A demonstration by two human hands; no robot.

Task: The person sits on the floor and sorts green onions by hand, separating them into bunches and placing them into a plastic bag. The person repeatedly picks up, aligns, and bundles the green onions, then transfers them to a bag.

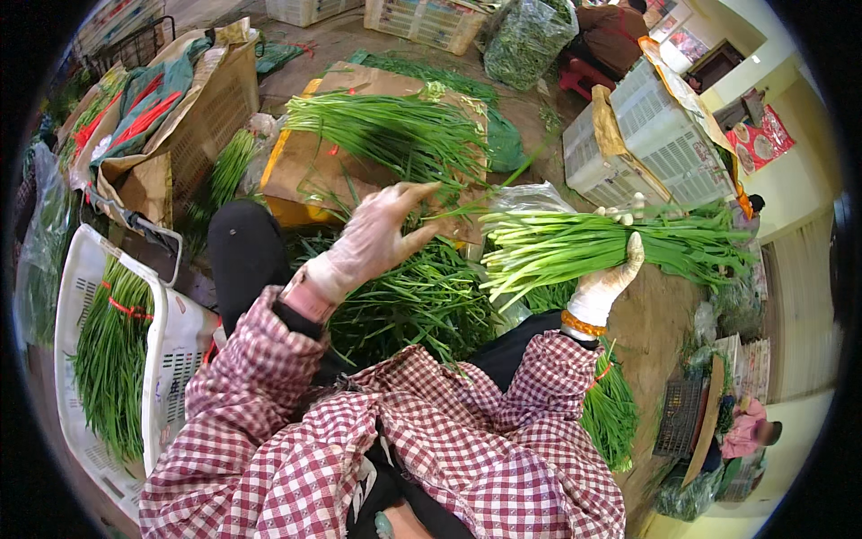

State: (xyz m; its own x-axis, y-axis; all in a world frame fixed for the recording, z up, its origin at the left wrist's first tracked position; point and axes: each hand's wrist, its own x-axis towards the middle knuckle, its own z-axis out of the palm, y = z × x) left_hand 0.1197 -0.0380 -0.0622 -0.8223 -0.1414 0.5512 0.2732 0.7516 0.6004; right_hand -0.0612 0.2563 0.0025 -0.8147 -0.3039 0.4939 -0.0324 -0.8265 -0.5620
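Note:
My right hand [601, 286], in a thin pale glove with an orange beaded bracelet at the wrist, holds a thick bunch of garlic chives [559, 249], white stems to the left. My left hand [374, 239], also gloved, is raised with thumb and fingers apart; a few loose blades pass just beyond its fingertips. Behind it, more chives [397, 131] lie spread on a cardboard sheet [330, 178] over a yellow box. Between my knees is a heap of loose green leaves [417, 300].
At left stands a white plastic basket [151, 337] with chives tied in red. A tied bundle [609, 411] lies right of my sleeve. White crates [633, 128] stand at upper right, beyond a clear bag of greens [528, 47]. Other people sit at upper right and lower right.

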